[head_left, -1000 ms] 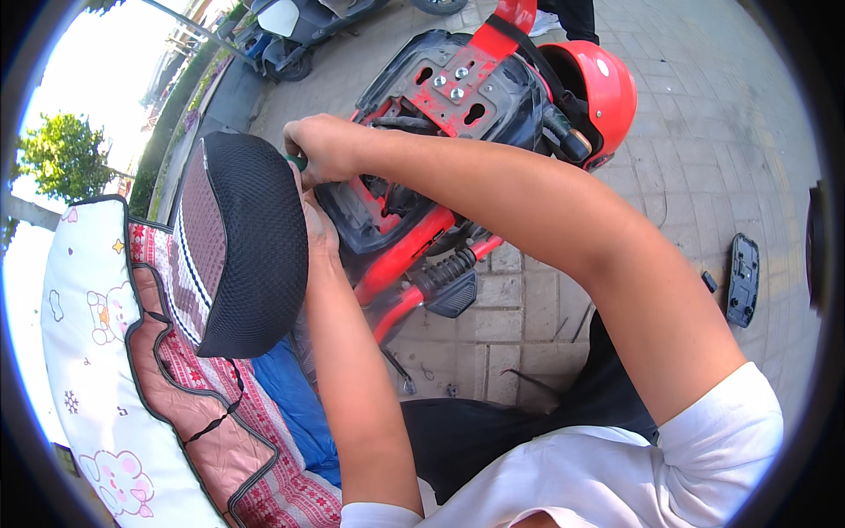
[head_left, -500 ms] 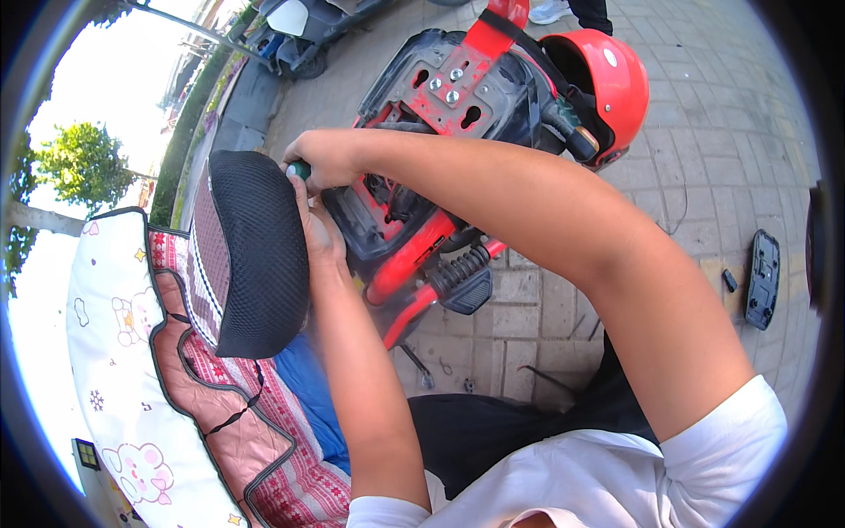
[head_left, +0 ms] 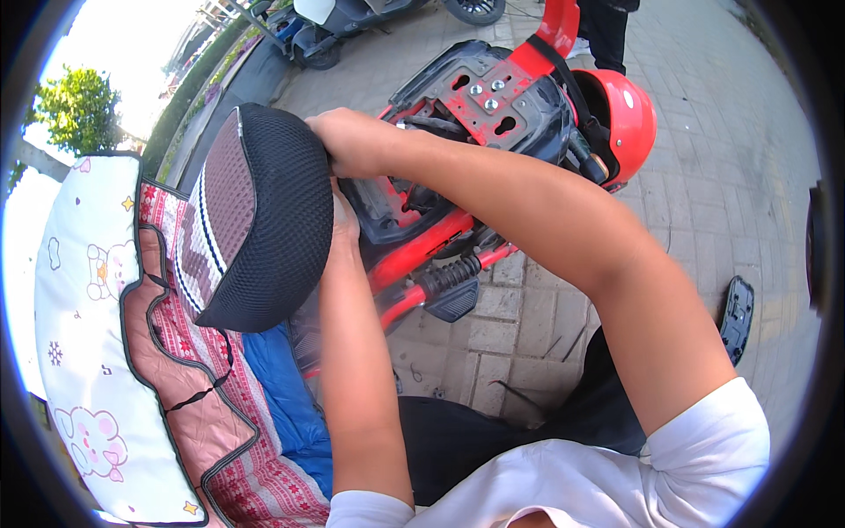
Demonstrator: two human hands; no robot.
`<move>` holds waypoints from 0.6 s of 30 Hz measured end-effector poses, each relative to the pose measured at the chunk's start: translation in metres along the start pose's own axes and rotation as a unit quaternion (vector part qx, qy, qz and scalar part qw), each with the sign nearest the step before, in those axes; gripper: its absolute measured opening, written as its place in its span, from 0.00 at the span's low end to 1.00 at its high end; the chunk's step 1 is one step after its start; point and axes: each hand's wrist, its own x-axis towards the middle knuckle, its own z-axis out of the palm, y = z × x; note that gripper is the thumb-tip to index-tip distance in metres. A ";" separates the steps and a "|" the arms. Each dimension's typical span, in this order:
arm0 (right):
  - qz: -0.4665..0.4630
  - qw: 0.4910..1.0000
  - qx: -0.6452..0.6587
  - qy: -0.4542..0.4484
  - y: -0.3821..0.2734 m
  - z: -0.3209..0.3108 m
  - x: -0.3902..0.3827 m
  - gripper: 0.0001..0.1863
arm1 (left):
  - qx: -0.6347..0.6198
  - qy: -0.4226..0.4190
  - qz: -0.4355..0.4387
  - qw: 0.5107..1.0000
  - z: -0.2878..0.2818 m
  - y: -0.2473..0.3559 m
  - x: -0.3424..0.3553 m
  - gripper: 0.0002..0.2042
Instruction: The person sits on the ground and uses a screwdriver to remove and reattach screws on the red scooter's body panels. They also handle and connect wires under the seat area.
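Note:
A padded scooter seat (head_left: 286,224) stands tipped up at the left, in a black mesh cover with a brown-and-white patterned top. Behind its far edge is my right hand (head_left: 349,145), curled, its fingertips hidden by the seat. Half a second ago this hand was round a green handle, which the seat now covers. My left hand (head_left: 344,218) is just below it, close against the seat's dark side, with its fingers out of sight. Beyond both hands lies the red scooter frame (head_left: 422,251), with a grey plate (head_left: 480,110) bolted on top.
A red helmet (head_left: 635,132) hangs at the scooter's far right. Left of my forearm spreads a quilted cover (head_left: 88,290) with cartoon prints. A black plastic panel (head_left: 738,317) lies on the paving at right. Another person's dark-trousered legs (head_left: 607,35) and a parked scooter (head_left: 352,13) are behind.
My view has shifted, so the seat and scooter sit farther right in the picture. The green handle at my right hand has gone out of sight behind the seat.

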 end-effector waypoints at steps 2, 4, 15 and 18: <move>-0.007 0.999 -0.021 0.038 -0.005 0.009 0.005 0.21 | 0.014 -0.004 0.021 1.000 -0.002 -0.005 0.003 0.20; 0.015 0.997 -0.037 0.070 -0.002 0.010 -0.001 0.19 | -0.060 0.057 -0.091 0.992 0.000 0.003 0.010 0.20; 0.083 0.989 -0.126 -0.006 -0.016 0.014 0.003 0.31 | 0.009 -0.036 0.019 0.999 -0.014 0.006 0.004 0.19; -0.113 0.992 -0.027 -0.048 0.019 -0.001 0.004 0.32 | -0.024 -0.029 0.043 0.998 0.007 0.001 -0.004 0.18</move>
